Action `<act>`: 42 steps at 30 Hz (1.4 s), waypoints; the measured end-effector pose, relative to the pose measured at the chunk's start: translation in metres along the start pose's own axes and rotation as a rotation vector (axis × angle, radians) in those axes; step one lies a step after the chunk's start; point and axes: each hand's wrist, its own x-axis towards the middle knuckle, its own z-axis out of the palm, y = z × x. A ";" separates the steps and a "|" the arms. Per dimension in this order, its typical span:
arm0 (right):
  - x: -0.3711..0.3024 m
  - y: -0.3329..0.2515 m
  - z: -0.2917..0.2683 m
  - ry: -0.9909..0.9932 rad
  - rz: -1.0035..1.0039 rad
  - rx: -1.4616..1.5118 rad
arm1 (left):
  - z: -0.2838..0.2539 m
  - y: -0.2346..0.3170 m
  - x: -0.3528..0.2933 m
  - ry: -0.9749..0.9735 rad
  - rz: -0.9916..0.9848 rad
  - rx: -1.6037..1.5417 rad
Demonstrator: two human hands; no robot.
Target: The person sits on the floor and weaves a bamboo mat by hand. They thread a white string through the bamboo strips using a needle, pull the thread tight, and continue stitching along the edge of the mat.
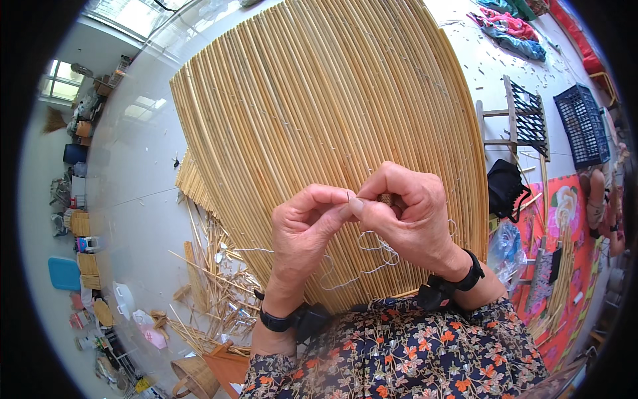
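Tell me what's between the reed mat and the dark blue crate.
In the head view, a wooden-framed seat with dark webbing is between the mat and the crate.

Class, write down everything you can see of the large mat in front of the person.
The large mat looks made of slim, straw-coloured, reed-like stalks set side by side, crossed by rows of small pale stitch-like marks. It spreads wide, its near end by the patterned garment. White thread loops over its near part. The left hand and right hand are above it; contact is unclear.

A handicraft workshop, judging by the large mat of bound stalks point(319, 113) and scraps point(222, 269) littering the floor point(136, 176).
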 end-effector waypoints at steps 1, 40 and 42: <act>0.000 0.000 0.000 0.002 0.000 -0.001 | 0.000 0.000 0.000 0.002 -0.001 0.003; 0.005 -0.017 -0.014 -0.530 -0.512 0.861 | -0.001 -0.010 0.006 0.027 0.093 -0.078; 0.001 -0.026 -0.015 -0.548 -0.588 0.888 | 0.000 -0.013 0.007 0.067 0.092 -0.011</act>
